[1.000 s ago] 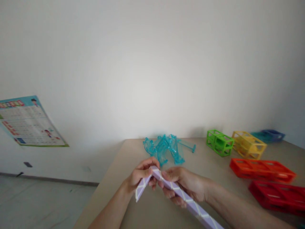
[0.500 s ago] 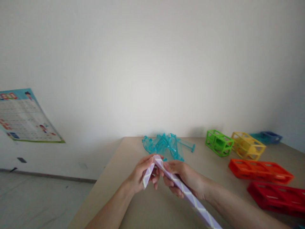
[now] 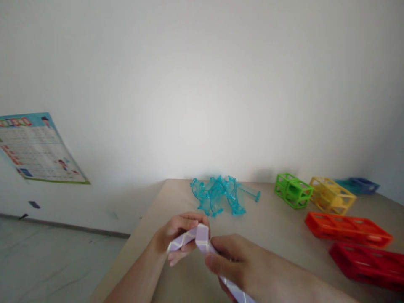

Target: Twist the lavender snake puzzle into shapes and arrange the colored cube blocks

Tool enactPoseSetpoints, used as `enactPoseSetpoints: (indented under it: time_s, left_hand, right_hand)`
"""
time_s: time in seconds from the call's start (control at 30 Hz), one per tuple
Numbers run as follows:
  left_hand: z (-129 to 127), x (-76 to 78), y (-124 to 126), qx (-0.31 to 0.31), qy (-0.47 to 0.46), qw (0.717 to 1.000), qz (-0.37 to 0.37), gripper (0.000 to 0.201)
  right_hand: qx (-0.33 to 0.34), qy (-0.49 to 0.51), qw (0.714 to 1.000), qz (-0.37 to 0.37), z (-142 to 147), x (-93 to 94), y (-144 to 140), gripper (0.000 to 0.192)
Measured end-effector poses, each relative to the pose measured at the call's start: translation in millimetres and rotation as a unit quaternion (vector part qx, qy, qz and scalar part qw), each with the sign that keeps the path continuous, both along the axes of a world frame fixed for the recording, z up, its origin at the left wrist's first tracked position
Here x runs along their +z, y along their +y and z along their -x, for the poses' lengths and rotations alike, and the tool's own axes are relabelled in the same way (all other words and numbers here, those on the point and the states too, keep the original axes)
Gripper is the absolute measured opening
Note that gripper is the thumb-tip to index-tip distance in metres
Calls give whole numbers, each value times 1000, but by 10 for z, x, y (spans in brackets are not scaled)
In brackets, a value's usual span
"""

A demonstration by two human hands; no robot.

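Observation:
A lilac and white snake puzzle (image 3: 202,234), bent near its far end, is held between both hands above the table. My left hand (image 3: 184,230) is closed around the short bent end, thumb on top and fingers beneath. Around the long straight part wraps my right hand (image 3: 232,261), just below the bend, covering some of its segments. The tail of the snake runs down toward the bottom edge of the view.
Translucent turquoise plastic pieces (image 3: 217,195) lie on the table (image 3: 176,202) by the wall. To the right stand a green frame block (image 3: 293,190), a yellow one (image 3: 332,195), an orange one (image 3: 349,229), a red one (image 3: 369,264) and a blue piece (image 3: 362,185).
The short end has swung outward to the left, widening the bend. Both hands have shifted lower, and my right hand has turned over the top of the long part.

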State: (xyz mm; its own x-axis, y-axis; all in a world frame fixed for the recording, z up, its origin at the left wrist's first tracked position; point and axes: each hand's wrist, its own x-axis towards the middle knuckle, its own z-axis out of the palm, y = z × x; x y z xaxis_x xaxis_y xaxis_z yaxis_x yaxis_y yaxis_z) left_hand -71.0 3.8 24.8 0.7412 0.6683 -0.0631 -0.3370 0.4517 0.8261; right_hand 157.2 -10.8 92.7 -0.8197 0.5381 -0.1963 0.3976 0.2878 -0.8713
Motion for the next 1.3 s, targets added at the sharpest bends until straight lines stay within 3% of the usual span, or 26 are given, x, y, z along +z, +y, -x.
enactPoseSetpoints:
  time_s: [0.2,0.37,0.57,0.7,0.8,0.87,0.93,1.0,1.03,1.1,1.13,1.17,1.23,1.3]
  left_hand:
    - [85,-1,14,-82,73,994,21,27]
    - [130,-26,52,-143,134,980,37,25]
    - [20,76,-43,-114,174,978,7,21]
    - [-158,92,-81,-124,150,981,-9,26]
    - [-303,12,-70,-121,87,988,-32,41]
    - [-383,-64,-40,-92,38,994,-52,48]
    - [-441,-138,10,-14,-8,996,-83,48]
    - [-479,-191,70,88,-27,988,-122,43]
    - [-491,-208,98,131,-26,981,-143,41]
    - [-507,-224,143,204,-6,963,-176,37]
    - [-513,-226,156,229,11,955,-188,37]
    - [-521,-227,161,247,29,948,-199,38]
    - [-542,-232,156,255,60,940,-216,41]
    - [-575,-251,140,237,83,940,-229,45]
  right_hand:
    - [82,-97,991,-32,-5,71,-51,22]
    - [49,-146,986,-57,48,107,-216,24]
    - [69,-137,982,-110,-55,273,-227,30]
    - [125,-259,936,-203,-92,475,29,19]
    - [157,-257,909,-289,-82,638,286,11]
    - [154,-229,884,-377,-78,744,428,13]
    - [132,-179,850,-478,-82,813,509,12]
    - [58,-80,823,-560,-93,789,525,16]
    - [-12,-9,814,-581,-97,727,516,21]
    - [-198,127,801,-550,-93,499,492,25]
    - [-292,174,801,-493,-82,342,484,25]
    - [-341,204,820,-412,-62,168,482,29]
    - [-338,248,879,-228,-8,-186,495,41]
    - [-304,279,904,-112,42,-490,519,43]
